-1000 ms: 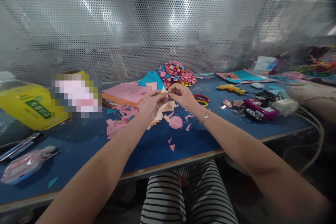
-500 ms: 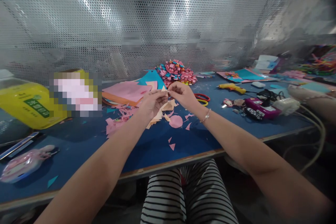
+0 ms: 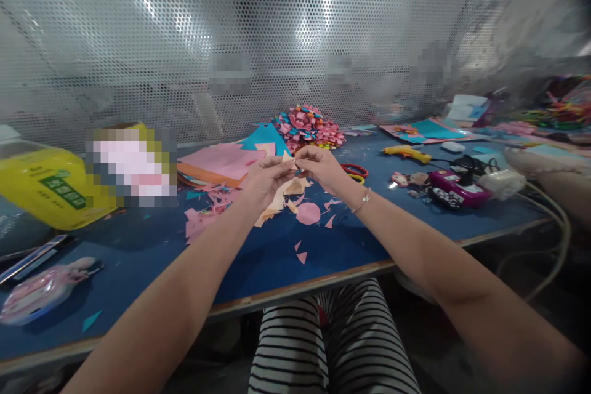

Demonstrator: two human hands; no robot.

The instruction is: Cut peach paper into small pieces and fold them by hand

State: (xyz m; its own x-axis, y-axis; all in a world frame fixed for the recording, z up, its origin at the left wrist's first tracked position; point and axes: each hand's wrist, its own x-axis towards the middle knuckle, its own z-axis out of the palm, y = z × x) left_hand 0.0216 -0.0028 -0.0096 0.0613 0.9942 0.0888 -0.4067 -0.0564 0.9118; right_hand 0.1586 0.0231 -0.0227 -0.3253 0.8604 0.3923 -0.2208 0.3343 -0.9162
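Observation:
My left hand (image 3: 269,180) and my right hand (image 3: 318,166) meet above the middle of the table, fingertips pinched together. Between them is something too small to make out. Below and behind the hands lie cream paper pieces (image 3: 280,199) and a round pink paper piece (image 3: 308,213). Pink paper scraps (image 3: 203,220) are heaped left of them. A stack of pink sheets (image 3: 217,163) lies beyond my left hand, with a blue sheet (image 3: 265,138) behind. Red-and-yellow-handled scissors (image 3: 354,171) rest partly hidden behind my right hand.
Small pink and blue folded pieces form a pile (image 3: 309,126) against the perforated metal screen (image 3: 277,31). At right are a yellow glue gun (image 3: 406,153), a purple device (image 3: 459,189) with cables, and another person's arm (image 3: 545,172). A yellow-labelled bottle (image 3: 50,188) stands left.
Both hands stay together in nearly the same place, with only slight finger movement. The whole view has shifted a little.

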